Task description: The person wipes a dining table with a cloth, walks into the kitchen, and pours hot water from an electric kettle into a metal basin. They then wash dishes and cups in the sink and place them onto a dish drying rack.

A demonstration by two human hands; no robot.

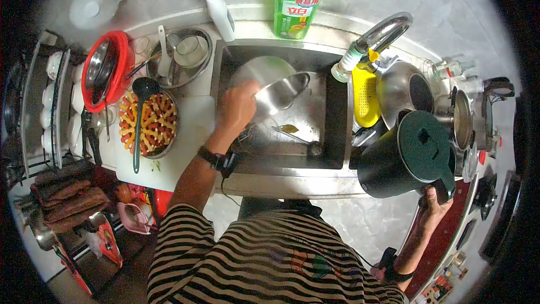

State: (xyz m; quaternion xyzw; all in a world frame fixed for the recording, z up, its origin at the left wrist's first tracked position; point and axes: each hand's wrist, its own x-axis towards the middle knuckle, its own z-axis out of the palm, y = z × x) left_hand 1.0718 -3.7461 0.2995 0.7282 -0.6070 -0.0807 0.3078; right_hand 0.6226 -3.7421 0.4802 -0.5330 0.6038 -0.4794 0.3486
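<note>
My left hand (239, 107) is closed on a shiny metal bowl (278, 94), which is tilted over the sink (337, 118). Behind it, a pale round shape in the sink is partly hidden and hard to make out. A ladle-like utensil (301, 138) and a leaf-like scrap (288, 128) lie on the sink bottom. To the right of the sink, my right hand (435, 205) grips the handle of a dark green lidded pitcher (394, 160), held tilted beside the counter edge.
A chopping board (191, 135), a patterned round dish (169, 126) with a dark ladle (146, 86) and a red basin (125, 50) are at left. Behind the sink stand a green soap bottle (295, 11) and spray bottle (219, 14). The faucet (388, 25) arches near a yellow strainer (365, 95) and pots (391, 87).
</note>
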